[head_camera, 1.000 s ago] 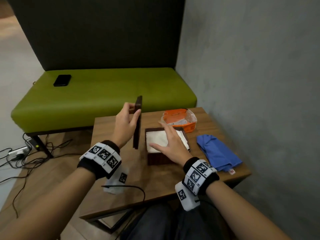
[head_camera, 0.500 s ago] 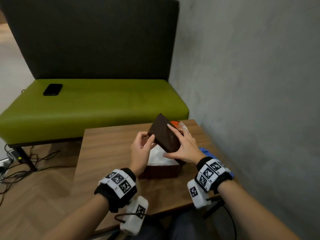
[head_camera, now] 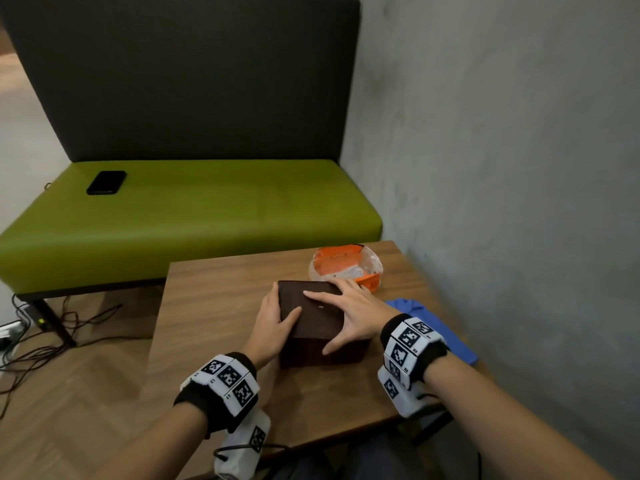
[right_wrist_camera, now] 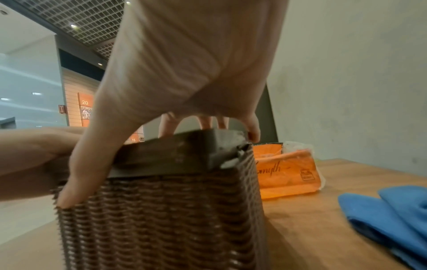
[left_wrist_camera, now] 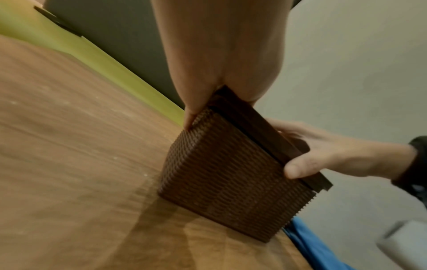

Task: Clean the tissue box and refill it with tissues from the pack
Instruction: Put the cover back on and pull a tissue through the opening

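The dark brown woven tissue box (head_camera: 322, 351) stands on the wooden table (head_camera: 221, 306), with its flat lid (head_camera: 311, 317) lying on top; one lid corner (right_wrist_camera: 233, 155) still sits slightly raised. My left hand (head_camera: 273, 323) grips the lid's left edge, thumb on top and fingers down the side (left_wrist_camera: 189, 118). Spread flat, my right hand (head_camera: 353, 313) presses on the lid, its thumb (left_wrist_camera: 293, 169) against the front edge. The lid hides the tissues inside. Just behind the box lies the opened orange tissue pack (head_camera: 346, 268).
A folded blue cloth (head_camera: 433, 327) lies on the table right of the box, near the grey wall. Beyond the table is a green bench (head_camera: 207, 209) with a black phone (head_camera: 106, 182) on it. Cables (head_camera: 34, 341) trail on the floor at left.
The lid was upright in my left hand, then tilted over the white tissues in both hands. Now it lies on the box, covering the tissues, with both hands on it.
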A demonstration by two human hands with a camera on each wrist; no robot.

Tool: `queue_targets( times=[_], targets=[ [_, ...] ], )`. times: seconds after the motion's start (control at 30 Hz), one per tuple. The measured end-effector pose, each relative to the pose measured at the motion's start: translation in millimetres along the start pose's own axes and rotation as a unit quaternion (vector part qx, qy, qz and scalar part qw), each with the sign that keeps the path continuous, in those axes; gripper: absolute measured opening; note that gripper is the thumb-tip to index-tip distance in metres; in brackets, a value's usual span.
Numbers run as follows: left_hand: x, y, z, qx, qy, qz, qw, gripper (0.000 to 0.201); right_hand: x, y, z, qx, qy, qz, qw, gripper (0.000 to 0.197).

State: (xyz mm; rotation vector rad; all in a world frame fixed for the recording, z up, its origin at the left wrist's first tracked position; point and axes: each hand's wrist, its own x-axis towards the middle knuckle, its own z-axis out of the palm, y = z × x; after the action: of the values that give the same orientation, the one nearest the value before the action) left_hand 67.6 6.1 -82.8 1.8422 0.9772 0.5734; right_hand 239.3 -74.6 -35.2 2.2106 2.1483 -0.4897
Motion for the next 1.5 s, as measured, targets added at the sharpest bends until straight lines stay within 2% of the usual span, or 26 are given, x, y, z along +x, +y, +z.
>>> queue_targets(
  times=[0.1,0.2,0.27,0.33,0.43,0.53,0.67,0.77,0.9,0.97,1.03,1.07,1.13,1.3,1.4,1.5],
  targets=[
    [-1,5,2,0.0,0.017,-0.006,1.0,0.067,-5,6,4,0.086,0.028,0.013,0.996,0.092],
    [-2,5,6,-0.011,0.025,-0.009,1.0,0.064,-11,9,12,0.188,0.11,0.113,0.97,0.077],
    [-1,4,10,-0.013,0.044,-0.013,0.999,0.058,-11,8,21,0.232,0.104,0.179,0.951,0.077],
    [2,4,14,-0.029,0.069,-0.025,0.997,0.047,-8,6,27,0.272,0.106,0.217,0.931,0.075],
    [0,8,21,-0.058,0.084,-0.041,0.994,0.041,-1,7,25,0.274,0.16,0.246,0.916,0.061],
    [-4,10,26,-0.066,0.088,-0.043,0.993,0.044,3,9,23,0.263,0.185,0.252,0.913,0.053],
    [-3,8,27,-0.032,0.069,-0.041,0.996,0.043,4,7,32,0.202,0.183,0.254,0.928,0.051],
    [-3,2,29,-0.004,0.059,-0.037,0.998,0.046,3,4,36,0.165,0.158,0.244,0.943,0.055],
    [-4,4,28,0.071,0.046,-0.033,0.996,0.051,2,5,33,0.199,0.106,0.245,0.943,0.058],
    [-3,13,24,0.209,0.032,-0.023,0.977,0.058,3,6,27,0.177,0.086,0.247,0.949,0.06],
    [4,23,23,0.307,0.028,0.028,0.951,0.062,5,4,24,0.101,0.113,0.237,0.96,0.062],
    [6,26,24,0.321,0.018,0.047,0.946,0.062,5,1,25,0.068,0.133,0.229,0.962,0.064],
    [11,28,26,0.338,-0.016,0.047,0.94,0.062,7,-6,29,0.046,0.156,0.224,0.961,0.064],
    [15,19,31,0.398,-0.037,0.048,0.915,0.062,7,-13,38,0.099,0.125,0.263,0.952,0.062],
    [19,24,27,0.385,-0.049,0.061,0.92,0.062,9,-11,32,0.11,0.111,0.262,0.952,0.063],
    [24,24,19,0.267,-0.019,0.026,0.963,0.064,9,-1,29,0.188,0.098,0.26,0.942,0.067]
  ],
)
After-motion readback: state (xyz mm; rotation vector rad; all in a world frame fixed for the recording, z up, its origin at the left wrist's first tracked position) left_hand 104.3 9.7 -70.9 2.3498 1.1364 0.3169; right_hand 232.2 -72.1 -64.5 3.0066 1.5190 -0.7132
